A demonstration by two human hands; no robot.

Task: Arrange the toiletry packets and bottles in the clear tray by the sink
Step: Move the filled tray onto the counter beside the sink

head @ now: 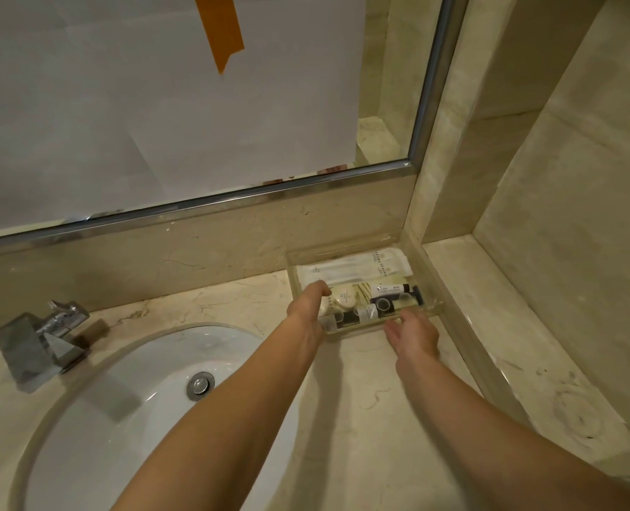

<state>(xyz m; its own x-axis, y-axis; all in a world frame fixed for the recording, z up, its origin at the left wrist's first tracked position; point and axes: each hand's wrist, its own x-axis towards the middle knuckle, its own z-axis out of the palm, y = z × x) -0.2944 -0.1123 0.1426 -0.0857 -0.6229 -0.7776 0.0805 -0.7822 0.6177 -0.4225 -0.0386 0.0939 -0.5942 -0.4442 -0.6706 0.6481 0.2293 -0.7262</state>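
Observation:
The clear tray [436,310] stands in the counter's back right corner, against the wall. Inside it, long white packets [361,269] lie along the back, round white packets [345,300] sit at the left, and small dark-capped bottles [393,290] lie at the front and right. My left hand [308,307] is at the tray's left end, with its fingers curled over the left wall beside the round packets. My right hand [413,333] rests on the counter, its straight fingers touching the tray's front wall.
A white oval sink [129,400] with a metal drain [200,384] lies at the lower left, and a chrome faucet [44,337] stands behind it. A paper-covered mirror [158,105] hangs above the backsplash. A raised marble ledge [490,326] runs along the right.

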